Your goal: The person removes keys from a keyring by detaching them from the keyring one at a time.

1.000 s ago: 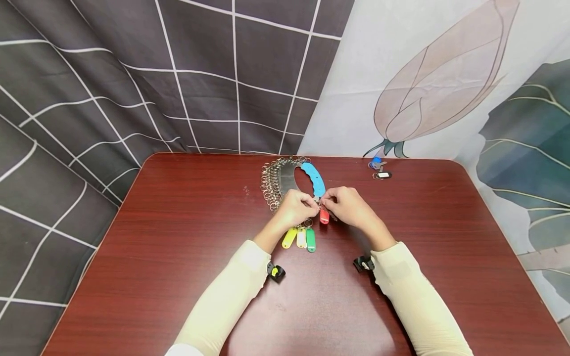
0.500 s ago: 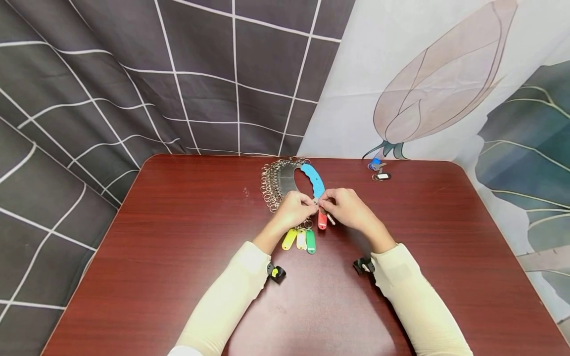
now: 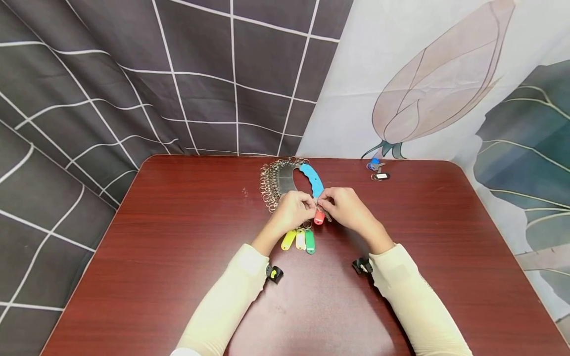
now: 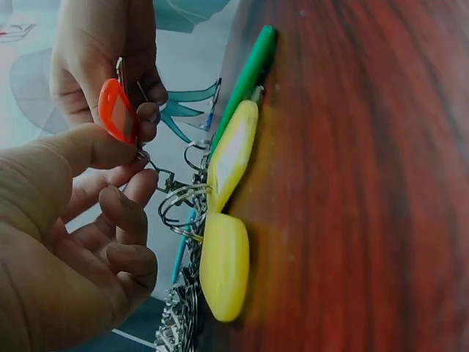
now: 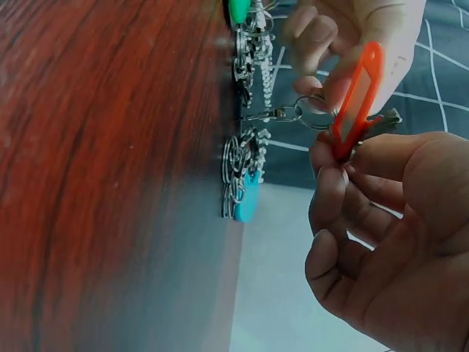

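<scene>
In the head view a curved metal key holder (image 3: 286,178) with a blue handle (image 3: 312,180) lies on the table, fringed with several metal clips and rings (image 3: 268,190). At its near end both hands meet. My left hand (image 3: 295,206) pinches a key ring (image 5: 311,114) joined to a clip of the holder. The fingertips of my right hand (image 3: 349,206) pinch the same ring beside the narrow end of a red key tag (image 3: 319,217). A metal key (image 5: 385,123) sticks out behind the tag. Exactly where the ring lies between the fingertips is hidden.
Hanging from the holder toward me are a yellow tag (image 3: 288,240), a pale yellow-edged tag (image 3: 300,240) and a green tag (image 3: 309,242). A blue tag (image 3: 373,164) with a key and a black-and-white tag (image 3: 382,176) lie near the back edge, right.
The red tag has shifted slightly left and swung between the fingers; the key beside it has turned. Both hands stay at nearly the same place, the right slightly closer to the left.
</scene>
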### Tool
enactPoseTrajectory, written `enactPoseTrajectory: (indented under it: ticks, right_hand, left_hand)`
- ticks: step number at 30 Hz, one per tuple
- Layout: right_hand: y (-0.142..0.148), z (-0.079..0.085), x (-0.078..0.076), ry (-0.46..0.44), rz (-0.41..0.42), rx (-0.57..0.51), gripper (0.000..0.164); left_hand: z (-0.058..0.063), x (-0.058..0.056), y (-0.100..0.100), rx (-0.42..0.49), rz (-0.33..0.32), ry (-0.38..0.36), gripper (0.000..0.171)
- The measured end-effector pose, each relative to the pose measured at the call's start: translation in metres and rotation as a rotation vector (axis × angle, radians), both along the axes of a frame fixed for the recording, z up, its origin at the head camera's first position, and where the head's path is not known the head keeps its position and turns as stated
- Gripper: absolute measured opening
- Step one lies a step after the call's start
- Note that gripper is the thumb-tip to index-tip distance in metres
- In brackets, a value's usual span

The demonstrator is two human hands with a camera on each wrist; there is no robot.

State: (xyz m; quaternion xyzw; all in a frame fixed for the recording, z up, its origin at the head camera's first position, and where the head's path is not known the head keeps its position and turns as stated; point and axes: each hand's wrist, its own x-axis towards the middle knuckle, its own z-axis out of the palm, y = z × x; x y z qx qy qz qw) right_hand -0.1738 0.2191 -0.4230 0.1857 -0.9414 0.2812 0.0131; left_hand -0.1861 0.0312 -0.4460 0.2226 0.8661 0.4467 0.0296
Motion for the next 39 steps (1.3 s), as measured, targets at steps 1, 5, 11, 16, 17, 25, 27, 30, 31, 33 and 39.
enactPoseTrajectory:
  ticks: [1, 5, 11, 16, 17, 25, 27, 30, 31, 33, 39]
  right_hand:
    - [-0.0002, -0.0002, -0.0002, 0.002, 0.001, 0.000, 0.013]
    - [-0.0004, -0.0002, -0.0003, 0.000, 0.007, -0.005, 0.011]
    - [-0.0006, 0.0015, 0.0019, 0.008, 0.026, -0.016, 0.009]
    - [-0.0006, 0.0004, 0.0015, 0.034, 0.038, -0.003, 0.009]
    - [-0.0009, 0.0002, 0.0013, 0.038, 0.041, 0.000, 0.009]
    - [-0.0024, 0.0017, 0.0019, 0.068, 0.030, 0.026, 0.014]
    - [-0.0022, 0.0016, 0.0020, 0.074, 0.021, 0.026, 0.014]
    - [-0.0019, 0.0015, 0.0021, 0.074, 0.021, 0.022, 0.012]
    - [-0.0018, 0.0014, 0.0019, 0.074, 0.024, 0.021, 0.012]
    - [-0.0017, 0.0016, 0.0020, 0.073, 0.033, 0.020, 0.011]
    - [-0.0016, 0.0030, 0.0020, 0.058, 0.055, 0.014, 0.009]
  left_hand:
    - [-0.0003, 0.0001, -0.0006, -0.014, -0.006, 0.027, 0.009]
    - [-0.0003, -0.0004, -0.0022, -0.043, -0.013, 0.054, 0.007]
    - [0.0021, -0.0016, 0.0000, -0.027, 0.041, -0.130, 0.009]
    - [0.0024, -0.0006, 0.0011, 0.025, 0.070, -0.212, 0.009]
    - [0.0025, -0.0006, 0.0010, 0.025, 0.068, -0.197, 0.009]
    - [-0.0002, -0.0025, -0.0012, -0.021, -0.027, 0.037, 0.006]
    - [-0.0010, -0.0029, -0.0022, -0.031, -0.042, 0.045, 0.005]
    - [-0.0007, -0.0030, -0.0031, -0.043, -0.040, 0.014, 0.004]
    - [-0.0004, -0.0030, -0.0030, -0.041, -0.032, -0.005, 0.004]
    - [0.0005, -0.0029, -0.0025, -0.022, -0.015, -0.054, 0.007]
    - [0.0020, -0.0036, -0.0019, 0.071, 0.009, -0.198, 0.015]
